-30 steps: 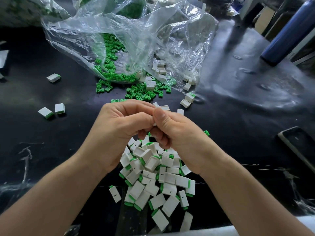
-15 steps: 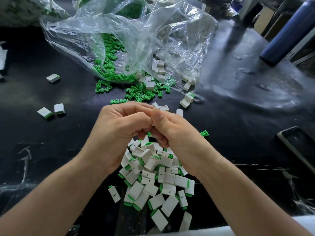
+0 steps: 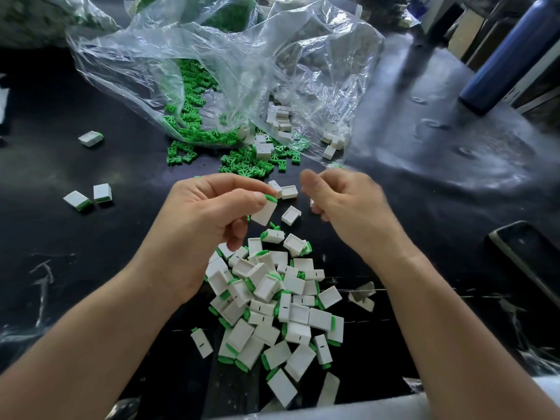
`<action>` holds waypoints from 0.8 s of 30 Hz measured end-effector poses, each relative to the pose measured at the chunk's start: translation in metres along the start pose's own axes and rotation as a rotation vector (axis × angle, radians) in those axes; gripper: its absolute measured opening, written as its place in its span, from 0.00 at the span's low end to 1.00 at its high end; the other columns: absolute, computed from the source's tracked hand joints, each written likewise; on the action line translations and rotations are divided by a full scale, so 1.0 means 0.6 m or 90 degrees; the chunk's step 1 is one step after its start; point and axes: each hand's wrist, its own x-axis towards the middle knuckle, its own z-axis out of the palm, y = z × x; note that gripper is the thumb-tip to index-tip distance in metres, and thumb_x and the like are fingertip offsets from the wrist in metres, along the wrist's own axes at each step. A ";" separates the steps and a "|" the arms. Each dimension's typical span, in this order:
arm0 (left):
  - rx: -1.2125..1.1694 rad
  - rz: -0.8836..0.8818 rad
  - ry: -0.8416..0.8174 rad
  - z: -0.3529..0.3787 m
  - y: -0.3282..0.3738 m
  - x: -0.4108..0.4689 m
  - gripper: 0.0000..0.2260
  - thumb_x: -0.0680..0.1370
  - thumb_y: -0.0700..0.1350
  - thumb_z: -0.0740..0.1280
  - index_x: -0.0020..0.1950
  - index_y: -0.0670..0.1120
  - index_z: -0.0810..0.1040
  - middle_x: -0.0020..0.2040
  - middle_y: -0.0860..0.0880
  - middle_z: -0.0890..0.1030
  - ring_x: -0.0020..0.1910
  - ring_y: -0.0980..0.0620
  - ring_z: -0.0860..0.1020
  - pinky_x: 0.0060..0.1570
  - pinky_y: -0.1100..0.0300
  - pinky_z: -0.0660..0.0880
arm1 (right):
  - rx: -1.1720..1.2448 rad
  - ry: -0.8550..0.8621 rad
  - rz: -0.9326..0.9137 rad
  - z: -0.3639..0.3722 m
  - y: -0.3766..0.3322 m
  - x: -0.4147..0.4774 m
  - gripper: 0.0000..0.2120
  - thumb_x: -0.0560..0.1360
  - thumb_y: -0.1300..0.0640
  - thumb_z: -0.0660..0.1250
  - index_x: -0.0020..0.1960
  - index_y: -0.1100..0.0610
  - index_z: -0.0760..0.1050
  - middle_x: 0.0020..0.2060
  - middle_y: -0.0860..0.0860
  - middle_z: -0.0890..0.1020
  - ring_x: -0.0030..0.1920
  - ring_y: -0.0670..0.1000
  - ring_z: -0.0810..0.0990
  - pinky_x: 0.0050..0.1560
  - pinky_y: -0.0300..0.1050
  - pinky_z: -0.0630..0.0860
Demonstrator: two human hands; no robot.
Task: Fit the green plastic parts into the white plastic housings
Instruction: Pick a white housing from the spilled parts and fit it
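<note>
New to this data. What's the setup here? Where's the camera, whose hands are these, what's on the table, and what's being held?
There is no robot here. These are a person's bare hands, filmed by one wide-angle camera worn on the head and looking down. The left hand pinches a white housing with a green part showing at its top end. The right hand is curled and blurred, so it is unclear whether it holds anything. On the black table a pile of fitted pieces lies between the forearms. Beyond the hands, loose green parts spill from a clear plastic bag. A blue bottle is at the far right.
</note>
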 end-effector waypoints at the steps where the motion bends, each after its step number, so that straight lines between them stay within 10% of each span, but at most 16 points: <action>1: 0.008 -0.008 0.000 0.000 -0.001 0.000 0.10 0.70 0.33 0.66 0.34 0.45 0.84 0.22 0.52 0.73 0.21 0.58 0.67 0.21 0.69 0.65 | -0.068 0.044 0.001 -0.004 0.010 0.007 0.14 0.74 0.42 0.62 0.44 0.52 0.77 0.33 0.43 0.76 0.36 0.43 0.74 0.40 0.38 0.69; 8: 0.095 -0.071 -0.158 -0.004 0.002 -0.006 0.05 0.63 0.43 0.71 0.35 0.43 0.83 0.24 0.50 0.75 0.21 0.58 0.65 0.20 0.69 0.60 | -0.239 0.043 0.011 0.004 0.044 0.030 0.16 0.75 0.54 0.66 0.63 0.50 0.74 0.55 0.50 0.74 0.54 0.52 0.75 0.61 0.45 0.69; 15: 0.147 -0.080 -0.225 -0.003 0.002 -0.007 0.13 0.57 0.52 0.71 0.34 0.45 0.85 0.27 0.48 0.79 0.22 0.58 0.64 0.21 0.70 0.60 | -0.296 0.034 -0.014 0.013 0.051 0.032 0.12 0.74 0.55 0.66 0.57 0.52 0.76 0.54 0.51 0.75 0.55 0.54 0.75 0.58 0.45 0.70; 19: 0.143 -0.051 -0.140 -0.002 -0.002 -0.005 0.03 0.65 0.42 0.74 0.37 0.47 0.85 0.26 0.52 0.78 0.22 0.60 0.69 0.22 0.71 0.66 | -0.091 0.009 0.005 0.003 0.036 0.023 0.07 0.74 0.53 0.67 0.51 0.51 0.79 0.42 0.43 0.80 0.46 0.43 0.77 0.49 0.38 0.71; 24: 0.224 0.107 0.013 -0.003 -0.012 0.002 0.20 0.60 0.50 0.75 0.52 0.57 0.80 0.45 0.55 0.82 0.35 0.57 0.77 0.38 0.60 0.80 | 0.266 -0.234 0.032 -0.013 -0.004 -0.004 0.10 0.67 0.50 0.70 0.44 0.55 0.81 0.33 0.46 0.82 0.33 0.42 0.76 0.32 0.33 0.69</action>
